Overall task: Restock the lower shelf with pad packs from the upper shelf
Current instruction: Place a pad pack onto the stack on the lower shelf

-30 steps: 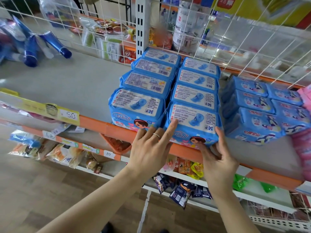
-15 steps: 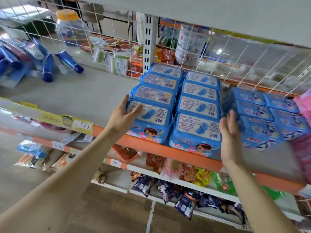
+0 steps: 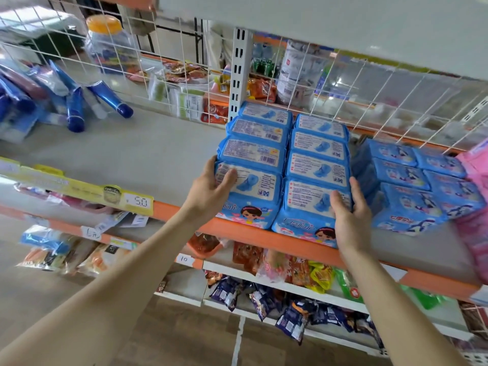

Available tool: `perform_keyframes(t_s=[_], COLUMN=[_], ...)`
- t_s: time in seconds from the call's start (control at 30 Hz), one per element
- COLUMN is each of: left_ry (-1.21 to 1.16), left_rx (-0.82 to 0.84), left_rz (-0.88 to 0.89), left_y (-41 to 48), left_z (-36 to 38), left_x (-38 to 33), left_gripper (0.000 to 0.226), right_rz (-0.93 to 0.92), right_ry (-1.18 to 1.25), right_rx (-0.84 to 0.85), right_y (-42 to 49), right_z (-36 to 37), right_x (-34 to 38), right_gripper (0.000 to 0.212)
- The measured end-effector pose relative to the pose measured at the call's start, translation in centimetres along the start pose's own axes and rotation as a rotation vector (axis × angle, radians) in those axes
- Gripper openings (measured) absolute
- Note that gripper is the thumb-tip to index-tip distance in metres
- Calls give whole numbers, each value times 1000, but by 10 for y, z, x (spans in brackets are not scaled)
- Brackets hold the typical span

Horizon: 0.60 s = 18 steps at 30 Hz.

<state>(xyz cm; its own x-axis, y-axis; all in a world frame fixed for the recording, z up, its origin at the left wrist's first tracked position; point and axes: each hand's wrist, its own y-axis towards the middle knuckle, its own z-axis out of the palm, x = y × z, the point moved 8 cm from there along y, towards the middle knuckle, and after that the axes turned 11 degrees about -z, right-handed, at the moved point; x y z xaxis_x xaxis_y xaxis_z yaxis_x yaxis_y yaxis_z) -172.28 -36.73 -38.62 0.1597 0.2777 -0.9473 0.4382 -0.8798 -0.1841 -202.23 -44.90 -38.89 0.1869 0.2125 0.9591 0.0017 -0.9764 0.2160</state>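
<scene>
**A:** So, hands, quick?
**B:** The left hand (image 3: 211, 191) grips the front-left pad pack (image 3: 253, 199), thumb on its top face, fingers curled round its 9 o'clock side. The right hand (image 3: 351, 217) clasps the front-right pad pack (image 3: 306, 207), thumb on top, fingers up its 3 o'clock side.
**A:** Packs where?
**B:** Both at the front lip of the orange-edged shelf (image 3: 277, 240), touching side by side. They head two rows of light-blue packs (image 3: 287, 133) running back twd 12 o'clock, to the wire grid (image 3: 369, 83).
**A:** Anything crowding?
**B:** Darker blue packs (image 3: 404, 178) just beside at 3 o'clock, near the right fingers. Pink packs (image 3: 475, 165) beyond those. Blue tubes (image 3: 76, 109) lie well apart at 10 o'clock. Price tag (image 3: 137, 201) reads "50", approx 8 o'clock. Snack bags (image 3: 290, 315) on the shelf below, at 6.
**A:** Arms?
**B:** Both forearms bare, rising from 7 and 5 o'clock, palms facing each other across the 2 packs.
</scene>
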Motion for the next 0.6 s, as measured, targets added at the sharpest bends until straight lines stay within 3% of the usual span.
perform_keyframes(t_s=[0.3,0.33,0.43,0.6], left_ry=[-9,6,206,458], left_rx=[142,147,88,65], left_rz=[-90,-109,-145,3], left_y=[4,6,18,55], left_z=[-6,-10,-26,-14], left_x=[-3,-3,-10,-54], left_gripper=[36,42,90,97], right_rz=[40,44,18,-30], right_ry=[-207,-242,-338,-478], right_rx=[100,105,168,308], right_y=[-4,-4,1,46], right_z=[-7,-10,-13,4], right_x=[26,29,34,46], right_gripper=[66,68,75,75])
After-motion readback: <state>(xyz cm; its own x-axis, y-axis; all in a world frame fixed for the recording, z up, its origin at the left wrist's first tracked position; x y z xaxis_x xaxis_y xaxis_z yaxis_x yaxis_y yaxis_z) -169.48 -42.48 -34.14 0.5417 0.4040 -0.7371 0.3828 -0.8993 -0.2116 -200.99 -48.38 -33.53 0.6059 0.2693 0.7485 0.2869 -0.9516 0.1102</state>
